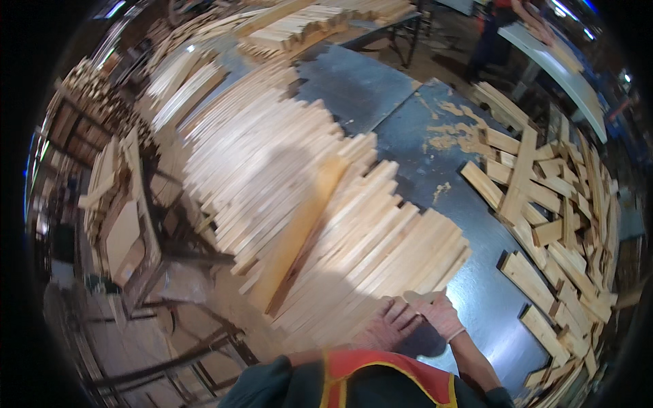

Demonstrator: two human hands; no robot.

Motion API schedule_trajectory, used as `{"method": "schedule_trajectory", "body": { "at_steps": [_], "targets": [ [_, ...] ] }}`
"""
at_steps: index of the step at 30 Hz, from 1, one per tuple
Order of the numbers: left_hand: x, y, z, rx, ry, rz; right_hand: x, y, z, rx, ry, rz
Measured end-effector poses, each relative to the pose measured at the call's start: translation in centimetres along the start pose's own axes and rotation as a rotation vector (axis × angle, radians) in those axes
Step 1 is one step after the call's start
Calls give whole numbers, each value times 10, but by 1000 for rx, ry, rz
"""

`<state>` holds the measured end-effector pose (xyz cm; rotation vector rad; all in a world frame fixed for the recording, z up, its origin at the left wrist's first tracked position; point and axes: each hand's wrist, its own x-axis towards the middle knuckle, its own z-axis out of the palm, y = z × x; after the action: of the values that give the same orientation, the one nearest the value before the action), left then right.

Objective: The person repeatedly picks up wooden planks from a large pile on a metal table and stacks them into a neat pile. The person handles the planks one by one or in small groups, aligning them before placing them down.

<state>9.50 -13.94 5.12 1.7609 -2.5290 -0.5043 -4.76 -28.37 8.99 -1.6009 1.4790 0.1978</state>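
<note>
Many pale wooden strips lie side by side in a long row on a dark metal table. A thicker, more orange board lies lengthwise on top of them. My left hand, in what looks like a thin pinkish glove, rests with fingers stretched over the near end of the row. Right beside it, my right hand, similarly gloved, is closed at the strips' near right corner. A small pale piece shows at its fingertips, but what it is cannot be made out.
Loose wooden offcuts are heaped along the table's right side, near scattered sawdust. Stacked strips stand at the far end. A wooden rack is on the left. Far right, another person stands by a light-topped table.
</note>
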Motion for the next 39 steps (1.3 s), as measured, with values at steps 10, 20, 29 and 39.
{"method": "schedule_trajectory", "body": {
  "at_steps": [10, 20, 29, 39],
  "targets": [
    [37, -11, -22, -11, 490, 21, 26, 45, -30, 198, -45, -248],
    [36, 13, -16, 163, 353, -42, 57, 305, -267, -786, 376, -10],
    [54, 77, 30, 147, 377, 25, -46, 278, -85, -221, 829, -1018],
    [71, 178, 84, 31, -22, -150, -183, 561, -153, 578, 1320, 589]
  ]
}}
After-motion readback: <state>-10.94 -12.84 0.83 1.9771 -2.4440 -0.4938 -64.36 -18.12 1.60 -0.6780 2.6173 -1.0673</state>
